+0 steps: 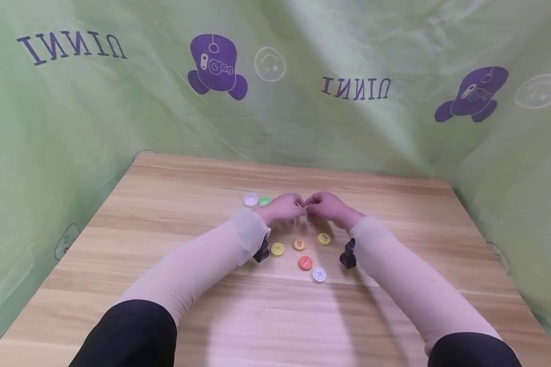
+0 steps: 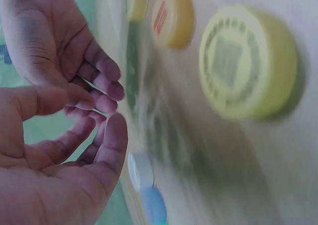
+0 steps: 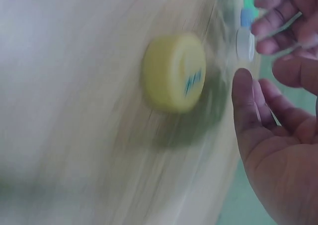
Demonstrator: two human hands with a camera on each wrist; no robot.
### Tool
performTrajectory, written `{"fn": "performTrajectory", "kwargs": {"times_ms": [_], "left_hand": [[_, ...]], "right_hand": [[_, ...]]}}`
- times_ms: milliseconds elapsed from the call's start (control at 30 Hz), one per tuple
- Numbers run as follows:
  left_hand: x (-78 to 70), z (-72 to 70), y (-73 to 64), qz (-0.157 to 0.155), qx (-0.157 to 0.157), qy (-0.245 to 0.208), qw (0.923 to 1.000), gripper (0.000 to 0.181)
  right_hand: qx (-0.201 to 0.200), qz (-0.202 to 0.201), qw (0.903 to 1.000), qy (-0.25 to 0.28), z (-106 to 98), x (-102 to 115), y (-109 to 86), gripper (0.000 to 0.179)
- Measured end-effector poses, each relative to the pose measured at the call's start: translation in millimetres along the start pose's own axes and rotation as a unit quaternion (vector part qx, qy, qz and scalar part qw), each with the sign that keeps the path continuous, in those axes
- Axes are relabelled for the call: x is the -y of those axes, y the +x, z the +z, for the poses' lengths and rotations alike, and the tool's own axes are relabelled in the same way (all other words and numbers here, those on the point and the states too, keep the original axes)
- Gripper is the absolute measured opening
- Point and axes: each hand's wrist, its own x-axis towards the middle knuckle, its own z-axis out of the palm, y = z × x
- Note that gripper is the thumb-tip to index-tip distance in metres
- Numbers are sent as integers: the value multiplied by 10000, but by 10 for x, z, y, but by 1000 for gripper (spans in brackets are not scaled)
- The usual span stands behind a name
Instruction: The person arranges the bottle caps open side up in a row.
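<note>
**Two bare hands meet fingertip to fingertip beyond the red bottle cap**

From my remote post I take the red bottle cap (image 1: 305, 263) as landmark. Both hands hang over the wooden tabletop (image 1: 179, 193) on its far side: left hand (image 1: 284, 207) to the left, right hand (image 1: 328, 208) to the right. Fingertips come very close; contact I cannot tell.

Grip: on each wrist view the thumb stands apart from loosely bent, slightly spread fingers. Head view shows pale slivers at the tips; held thing or not, I cannot say. A glossy patch below is too blurred to identify.

Caps, by the landmark:
- Orange cap with red print (image 1: 299, 245): just beyond, slightly left.
- Yellow cap with square print (image 1: 277, 250): left, a little beyond.
- Yellow cap with dark lettering (image 1: 324, 239): beyond, to the right.
- White cap with square print (image 1: 319, 275): near side, just right.
- Green cap (image 1: 264, 201) and pale cap (image 1: 250, 200): well beyond, left, beside the left hand.
- Blue cap (image 2: 154, 205): far side, between the green one and a plain white cap (image 2: 140, 171).

Pale sleeves (image 1: 206, 260) cover both forearms; a green printed curtain (image 1: 312, 137) rises beyond everything.
</note>
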Motion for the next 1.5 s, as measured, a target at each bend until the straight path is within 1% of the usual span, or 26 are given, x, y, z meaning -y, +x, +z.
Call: {"fn": "performTrajectory", "kwargs": {"times_ms": [133,233,300,367,467,567,700,833,967,1100,1200,1300,1400,1500], "left_hand": [[5,134,-15,-10,232,101,9997,33],[-17,213,-32,-16,395,85,9992,33],[-41,249,-43,-19,489,85,9988,34],[-64,275,-44,2,534,197,9984,35],[-84,303,-32,33,546,389,9977,35],[-93,336,-6,54,566,451,9974,34],[-106,392,33,-35,667,406,9969,34],[-133,434,62,-136,712,551,9958,32],[-163,447,78,-106,645,838,9943,25],[-167,458,110,-54,615,1005,9930,15],[-151,473,138,-63,677,910,9935,9],[-121,490,162,-83,727,754,9945,8],[-87,501,170,-92,711,467,9963,6],[-65,499,158,-63,648,176,9977,5]], "right_hand": [[347,-10,9992,-177,-107,-77,-121,33],[602,29,9977,-295,-183,-138,-228,34],[723,89,9970,-272,-218,-187,-290,35],[769,104,9968,-199,-242,-232,-350,35],[735,96,9972,-101,-256,-288,-415,35],[710,79,9974,-79,-258,-325,-457,35],[771,88,9970,12,-243,-355,-498,36],[730,141,9972,92,-195,-366,-538,39],[462,177,9987,-135,-137,-370,-566,41],[269,165,9985,-447,-90,-372,-565,36],[227,103,9975,-662,-68,-386,-569,32],[203,76,9973,-708,-53,-403,-584,29],[204,39,9980,-591,-44,-421,-589,28],[213,65,9992,-340,-42,-450,-584,28]]}}
